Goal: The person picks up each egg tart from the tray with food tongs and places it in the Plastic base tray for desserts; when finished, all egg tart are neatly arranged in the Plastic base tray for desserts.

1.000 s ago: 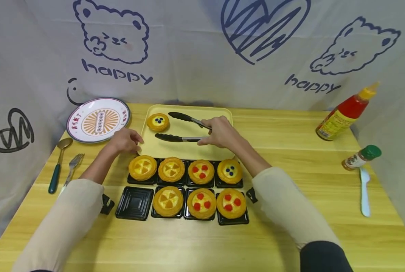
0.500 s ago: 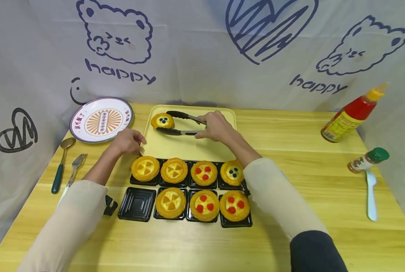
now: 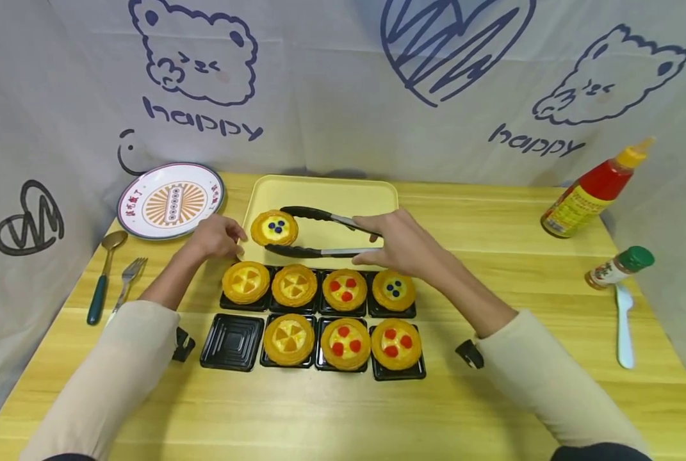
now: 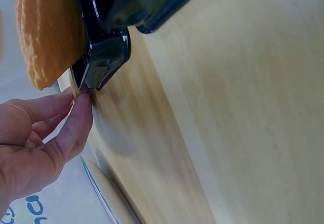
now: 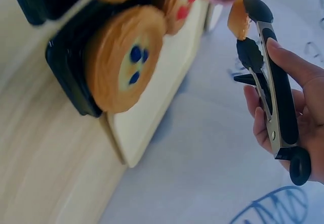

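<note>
Gripping black-tipped metal tongs (image 3: 319,232) with my right hand (image 3: 403,246), I hold the blueberry-topped tart (image 3: 274,228) above the yellow tray (image 3: 343,192). Left-hand fingers (image 3: 218,235) pinch the tray's corner. One black square cup (image 3: 231,341) sits unfilled; seven are filled.

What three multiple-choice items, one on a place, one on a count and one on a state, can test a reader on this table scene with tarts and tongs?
1. Where is the round blueberry-topped tart held by the black metal tongs?
A. on the patterned plate
B. over the front left part of the yellow rectangular tray
C. in a black cup

2. How many of the black square plastic cups are empty?
A. one
B. three
C. none

3. What is the right hand doing?
A. lying flat on the table
B. holding a bottle
C. gripping the tongs

Answers: 1 B, the tart hangs between the tong tips there. 2 A, only the near-left cup has no tart. 3 C, its fingers curl round the handles.
</note>
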Action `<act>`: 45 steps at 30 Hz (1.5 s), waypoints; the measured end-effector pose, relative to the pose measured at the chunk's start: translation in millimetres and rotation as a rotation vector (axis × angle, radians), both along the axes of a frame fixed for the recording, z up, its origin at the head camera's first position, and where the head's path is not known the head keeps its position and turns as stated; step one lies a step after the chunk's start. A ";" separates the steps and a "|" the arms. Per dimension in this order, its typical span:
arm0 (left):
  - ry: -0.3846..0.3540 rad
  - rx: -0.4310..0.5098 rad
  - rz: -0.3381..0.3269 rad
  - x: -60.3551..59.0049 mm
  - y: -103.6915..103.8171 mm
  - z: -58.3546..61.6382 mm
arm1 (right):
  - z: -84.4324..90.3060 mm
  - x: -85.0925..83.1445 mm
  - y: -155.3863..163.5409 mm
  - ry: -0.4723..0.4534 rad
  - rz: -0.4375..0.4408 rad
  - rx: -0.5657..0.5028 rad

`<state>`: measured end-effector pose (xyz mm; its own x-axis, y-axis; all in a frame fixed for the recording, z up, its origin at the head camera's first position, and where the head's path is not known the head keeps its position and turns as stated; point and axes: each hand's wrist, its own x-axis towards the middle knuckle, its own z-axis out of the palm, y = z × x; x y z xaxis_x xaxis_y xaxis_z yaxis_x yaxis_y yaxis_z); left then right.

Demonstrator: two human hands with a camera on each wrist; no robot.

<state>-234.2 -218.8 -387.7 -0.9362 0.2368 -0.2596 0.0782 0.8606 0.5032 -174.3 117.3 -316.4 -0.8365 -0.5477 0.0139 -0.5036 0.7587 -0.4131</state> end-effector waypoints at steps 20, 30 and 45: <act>0.042 -0.046 -0.056 -5.7 0.8 3.5 | -16.3 94.3 -34.7 -0.161 0.155 -0.042; 0.050 -0.035 -0.056 -2.8 2.8 1.5 | -29.4 99.0 -53.6 -0.107 0.161 0.059; 0.015 -0.008 -0.003 0.5 -1.2 -1.3 | -11.3 105.3 -8.7 -0.127 0.160 -0.053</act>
